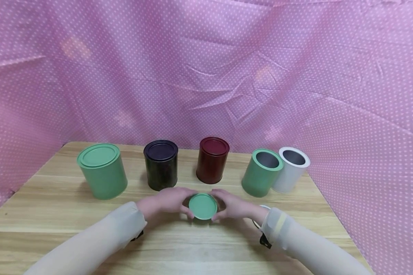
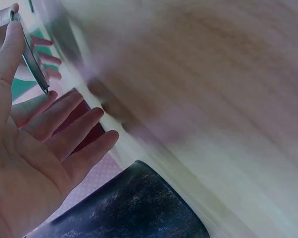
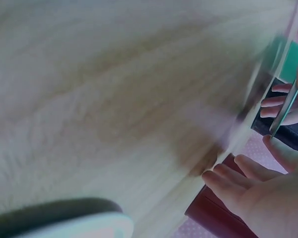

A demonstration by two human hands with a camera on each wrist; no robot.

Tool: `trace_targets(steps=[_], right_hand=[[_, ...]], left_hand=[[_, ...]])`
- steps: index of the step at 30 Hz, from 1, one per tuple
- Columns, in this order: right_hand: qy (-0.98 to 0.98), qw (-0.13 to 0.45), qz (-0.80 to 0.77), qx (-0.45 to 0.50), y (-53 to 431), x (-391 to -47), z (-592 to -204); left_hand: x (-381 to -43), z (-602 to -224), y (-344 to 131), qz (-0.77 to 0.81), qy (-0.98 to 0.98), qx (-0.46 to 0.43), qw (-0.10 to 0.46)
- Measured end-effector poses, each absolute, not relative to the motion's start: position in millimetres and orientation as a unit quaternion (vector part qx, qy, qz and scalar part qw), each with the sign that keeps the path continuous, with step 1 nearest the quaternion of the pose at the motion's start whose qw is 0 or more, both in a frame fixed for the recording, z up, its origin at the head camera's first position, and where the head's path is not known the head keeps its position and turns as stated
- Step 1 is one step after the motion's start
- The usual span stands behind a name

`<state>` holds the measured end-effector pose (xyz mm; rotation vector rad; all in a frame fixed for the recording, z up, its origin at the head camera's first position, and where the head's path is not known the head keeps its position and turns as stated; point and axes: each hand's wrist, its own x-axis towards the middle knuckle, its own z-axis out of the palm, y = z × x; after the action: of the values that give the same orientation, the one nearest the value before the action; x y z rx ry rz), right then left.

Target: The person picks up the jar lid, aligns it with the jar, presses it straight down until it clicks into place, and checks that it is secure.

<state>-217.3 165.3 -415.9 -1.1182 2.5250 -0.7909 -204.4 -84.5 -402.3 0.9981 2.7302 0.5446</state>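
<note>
A round green lid (image 1: 202, 206) is held above the table between both hands at the front middle. My left hand (image 1: 173, 200) grips its left edge between thumb and index finger. From the opposite side, my right hand (image 1: 234, 206) holds the right edge the same way. In the left wrist view the lid (image 2: 35, 64) appears nearly edge-on, with the other left fingers spread away from it. The right wrist view also shows the thin lid (image 3: 286, 106) from the side, the lower fingers of that hand extended off it.
Behind the hands stand a large lidded green can (image 1: 104, 175), a lidded black can (image 1: 161, 170) and a lidded dark red can (image 1: 211, 164). At the right, an uncovered green can (image 1: 259, 177) stands close before an uncovered white can (image 1: 288, 177). Pink dotted cloth (image 1: 206, 76) hangs behind the wooden table (image 1: 192, 252).
</note>
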Motion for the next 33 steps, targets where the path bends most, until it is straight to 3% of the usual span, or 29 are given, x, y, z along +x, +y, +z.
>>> trace_targets(steps=[16, 33], right_hand=[[0.860, 0.121, -0.333, -0.368, 181.8, -218.7, -398.5], [0.845, 0.100, -0.410, -0.329, 202.2, -218.4, -377.9]], left_hand=[[-207.7, -384.2, -78.6, 0.207, 0.919, 0.330, 0.061], [-220.2, -359.8, -66.5, 0.255, 0.913, 0.310, 0.076]])
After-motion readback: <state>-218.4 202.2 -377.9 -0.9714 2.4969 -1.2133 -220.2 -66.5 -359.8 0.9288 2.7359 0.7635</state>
